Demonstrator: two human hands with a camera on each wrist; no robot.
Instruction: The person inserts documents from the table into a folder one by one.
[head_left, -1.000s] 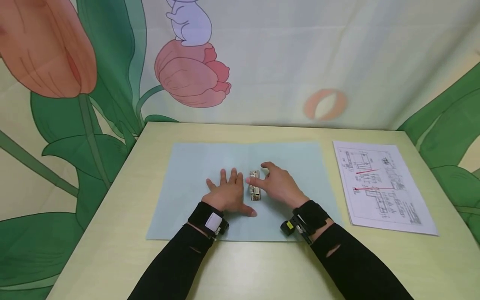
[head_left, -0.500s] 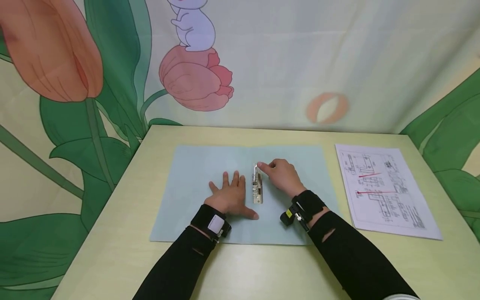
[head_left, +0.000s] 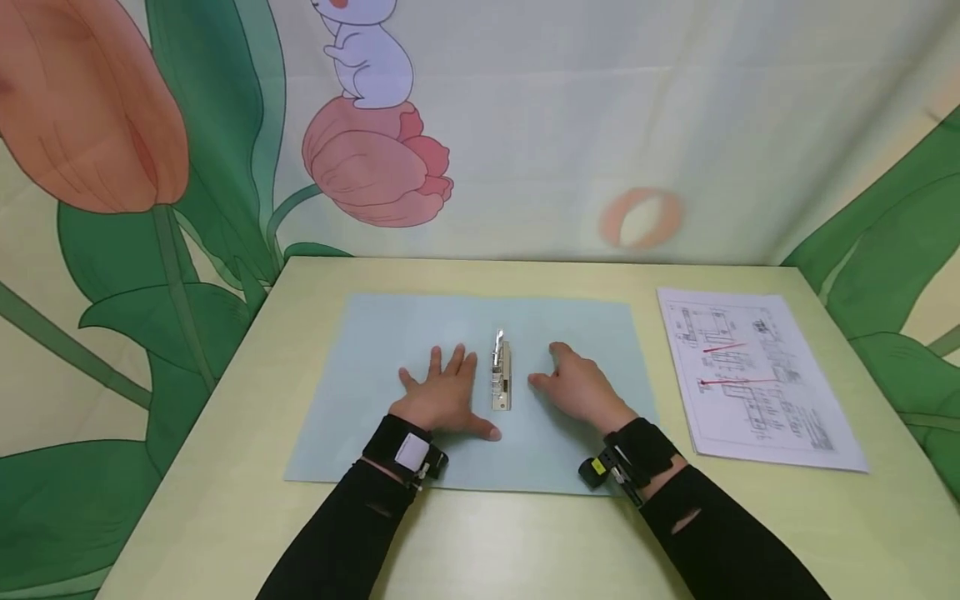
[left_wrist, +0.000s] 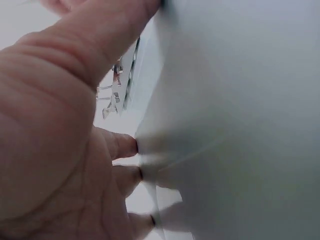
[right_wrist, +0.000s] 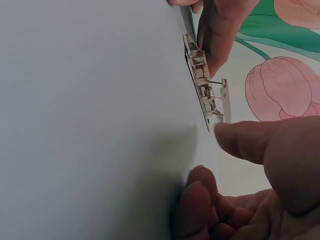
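A shiny metal lever clip lies lengthwise near the middle of an opened light-blue folder. Its lever sticks out past the far end, and in the right wrist view the clip's thin prongs stand up from the base. Just left of the clip, my left hand lies flat on the folder with fingers and thumb spread. To the clip's right, my right hand hovers low over the folder, thumb and index finger apart, the other fingers loosely curled. It holds nothing and does not touch the clip.
White printed sheets with line drawings and red lines lie on the table right of the folder. The pale wooden table ends at a flower-patterned curtain at the back. Each wrist carries a strapped camera.
The right hand worked at the clip, its thumb reaching the far end, and the lever swung out past that end. The right hand has since drawn back to the right. The left hand has stayed put.
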